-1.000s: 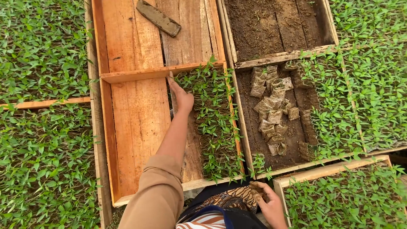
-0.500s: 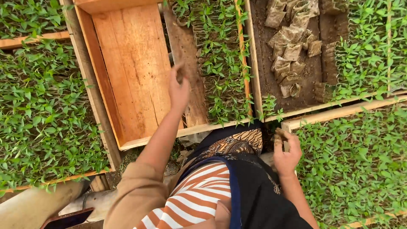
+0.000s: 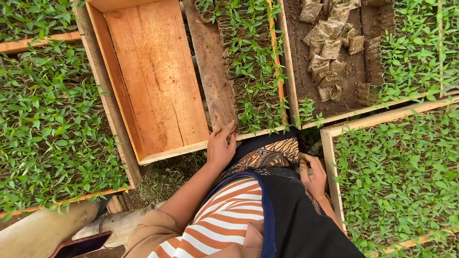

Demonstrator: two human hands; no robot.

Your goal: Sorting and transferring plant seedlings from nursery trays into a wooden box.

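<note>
Left hand lies flat, fingers spread, on the near rim of the wooden tray beside the seedling row, gripping nothing; right hand sits by the lap at the corner of the next seedling tray, loosely curled round what looks like a small soil plug, though the contents can't be confirmed. Likely risk: leaning on that rim could tip the tray or crush the nearest stems, since the palm sits just beside them. Tray's long axis runs away from the person, tilted slightly left; seedlings point up.
</note>
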